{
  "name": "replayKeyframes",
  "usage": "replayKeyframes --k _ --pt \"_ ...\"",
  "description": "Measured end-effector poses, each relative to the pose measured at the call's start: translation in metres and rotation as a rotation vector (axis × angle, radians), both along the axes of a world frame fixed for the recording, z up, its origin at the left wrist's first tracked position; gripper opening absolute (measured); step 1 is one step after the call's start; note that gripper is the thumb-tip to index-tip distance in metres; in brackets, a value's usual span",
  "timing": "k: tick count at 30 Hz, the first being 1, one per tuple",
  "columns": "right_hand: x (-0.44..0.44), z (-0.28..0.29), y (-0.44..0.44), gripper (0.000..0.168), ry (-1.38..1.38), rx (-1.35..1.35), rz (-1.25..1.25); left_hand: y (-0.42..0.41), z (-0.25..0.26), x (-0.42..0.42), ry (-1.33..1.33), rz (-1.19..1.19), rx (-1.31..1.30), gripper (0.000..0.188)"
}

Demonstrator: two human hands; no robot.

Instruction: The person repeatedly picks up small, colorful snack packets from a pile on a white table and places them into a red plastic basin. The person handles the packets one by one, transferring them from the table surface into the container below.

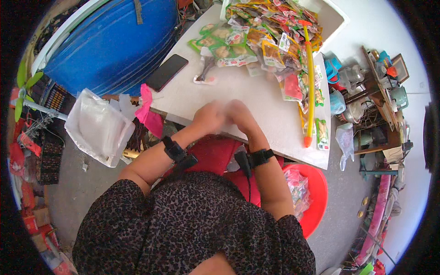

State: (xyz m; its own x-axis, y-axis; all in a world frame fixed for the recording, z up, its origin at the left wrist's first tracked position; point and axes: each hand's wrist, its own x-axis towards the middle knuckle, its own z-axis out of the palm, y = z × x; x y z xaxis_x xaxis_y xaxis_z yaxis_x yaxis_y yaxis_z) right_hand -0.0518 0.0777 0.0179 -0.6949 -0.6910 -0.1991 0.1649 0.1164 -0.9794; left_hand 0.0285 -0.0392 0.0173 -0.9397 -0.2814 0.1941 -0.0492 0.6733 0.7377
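Close together above the front edge of the white table [192, 98], my left hand [209, 117] and my right hand [239, 114] are blurred. Their fingers meet, and I cannot tell whether anything is between them. Beyond them lies a small sealed pouch [207, 70] with dark food inside. Behind it are green-edged food pouches [220, 41] and a large heap of sealed food pouches [271, 34]. A yellow tube with orange ends [310, 92] rests across pouches on the right.
A black smartphone [169, 72] lies at the table's left edge, near pink cloth [147, 111]. A stack of clear plastic bags [98, 127] is to my left, by a blue barrel [113, 48]. A red basin [318, 202] holding packets stands below right; a cluttered wooden shelf [381, 99] is beyond.
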Motion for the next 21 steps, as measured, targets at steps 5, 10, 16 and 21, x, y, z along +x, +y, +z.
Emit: replayKeyframes --k 5,10,16,21 --pt "-0.059 0.001 -0.014 0.011 1.421 0.502 0.241 -0.013 -0.009 -0.016 0.021 0.078 -0.165 0.025" --pt "-0.108 -0.003 -0.036 0.014 1.215 0.644 -0.082 -0.012 -0.03 -0.019 0.094 0.023 -0.204 0.021" --pt "-0.161 -0.034 -0.059 0.019 1.272 0.62 -0.25 -0.011 -0.026 -0.018 0.119 0.041 -0.203 0.012" --pt "-0.181 -0.053 -0.06 0.021 1.416 0.51 -0.434 -0.012 -0.03 -0.02 0.221 0.022 -0.2 0.011"
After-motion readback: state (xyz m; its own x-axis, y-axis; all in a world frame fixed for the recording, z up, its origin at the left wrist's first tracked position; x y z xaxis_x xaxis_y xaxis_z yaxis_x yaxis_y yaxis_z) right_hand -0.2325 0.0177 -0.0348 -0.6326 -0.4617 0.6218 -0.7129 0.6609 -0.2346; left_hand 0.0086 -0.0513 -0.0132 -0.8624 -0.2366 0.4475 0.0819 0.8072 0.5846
